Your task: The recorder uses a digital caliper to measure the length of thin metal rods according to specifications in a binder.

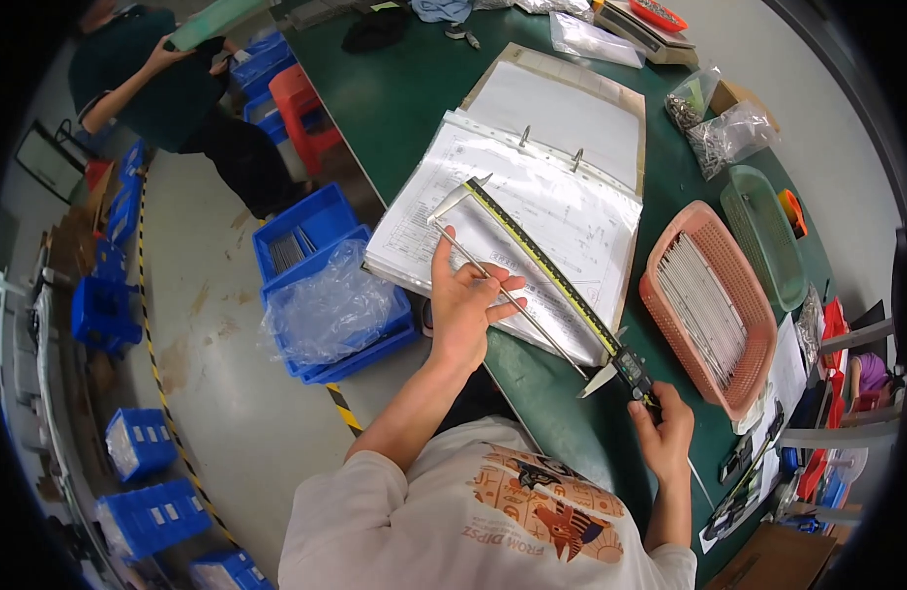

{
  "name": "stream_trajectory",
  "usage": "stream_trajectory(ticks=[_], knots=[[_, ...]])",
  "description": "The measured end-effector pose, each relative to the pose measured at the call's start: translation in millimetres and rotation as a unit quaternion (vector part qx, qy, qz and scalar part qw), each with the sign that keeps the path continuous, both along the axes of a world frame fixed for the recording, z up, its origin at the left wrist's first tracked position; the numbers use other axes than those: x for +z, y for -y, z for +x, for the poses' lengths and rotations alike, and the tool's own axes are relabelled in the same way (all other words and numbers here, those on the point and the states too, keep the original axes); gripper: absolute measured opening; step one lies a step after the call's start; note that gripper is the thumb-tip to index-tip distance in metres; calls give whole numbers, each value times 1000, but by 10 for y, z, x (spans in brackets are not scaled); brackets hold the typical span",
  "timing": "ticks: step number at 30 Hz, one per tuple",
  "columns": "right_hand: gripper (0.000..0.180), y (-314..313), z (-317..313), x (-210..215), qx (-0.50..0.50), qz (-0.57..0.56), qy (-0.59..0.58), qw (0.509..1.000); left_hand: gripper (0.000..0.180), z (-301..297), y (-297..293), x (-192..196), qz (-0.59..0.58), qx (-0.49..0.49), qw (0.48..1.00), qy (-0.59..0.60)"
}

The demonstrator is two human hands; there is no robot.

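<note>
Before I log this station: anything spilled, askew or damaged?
No clear spill or damage. Mildly odd: brown marks on the grey floor, left of the plastic-topped blue bin, possibly stains or scuffs. The held rod and caliper look undamaged.

The left hand (465,310) holds a thin rod (542,329) slantwise between the jaws of a long caliper (544,256), whose display end the right hand (665,433) grips, though whether both rod ends touch the jaws is hard to tell. Beneath them an open binder (562,110) lies on the green table (385,108), left of a pink basket (653,290) of similar rods and a green basket (766,258). Beyond the table's left edge stand blue bins (328,202), one holding clear plastic (331,300).
</note>
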State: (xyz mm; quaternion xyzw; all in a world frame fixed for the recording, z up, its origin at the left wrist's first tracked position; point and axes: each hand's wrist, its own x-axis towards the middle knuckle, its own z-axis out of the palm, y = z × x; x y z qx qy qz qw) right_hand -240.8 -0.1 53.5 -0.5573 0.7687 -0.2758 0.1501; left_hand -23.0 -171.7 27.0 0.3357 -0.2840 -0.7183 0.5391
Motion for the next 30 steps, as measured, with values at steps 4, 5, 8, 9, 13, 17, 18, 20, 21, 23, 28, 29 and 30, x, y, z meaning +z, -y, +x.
stream_trajectory(ticks=[4,5,8,9,13,17,18,20,21,23,28,29,30], knots=[[29,24,-6,-7,-2,-8,-7,1000,63,-53,14,-41,-7,19,998,58],[29,20,-18,-16,-8,-21,-11,1000,63,-63,26,-52,-8,21,998,59],[29,13,-59,-36,-21,-42,12,999,52,-58,96,-48,-36,29,996,74],[29,5,-76,-35,-37,-44,33,998,48,-100,120,-57,-43,14,996,77],[28,-28,-131,3,-34,-78,53,995,42,-117,215,-66,-161,28,934,317],[29,-32,-197,-180,-20,-132,53,990,29,-40,203,-13,-315,97,719,611],[29,-39,-209,-192,-14,-134,58,989,24,-9,206,-21,-381,106,665,633],[29,-59,-218,-182,-32,-82,81,993,14,89,234,-90,-434,94,677,587],[29,-59,-214,-169,-33,-82,81,993,14,150,258,-91,-524,-7,673,522],[28,-51,-199,-160,-33,-83,59,994,24,249,252,-91,-613,-137,646,433],[28,-16,-125,-128,-70,-36,48,996,35,374,252,-10,-546,-259,674,425],[29,16,-97,-121,-61,-40,47,996,36,409,274,-4,-544,-268,667,432],[29,31,-86,-107,-54,-46,44,997,37,424,291,10,-544,-276,660,439]])
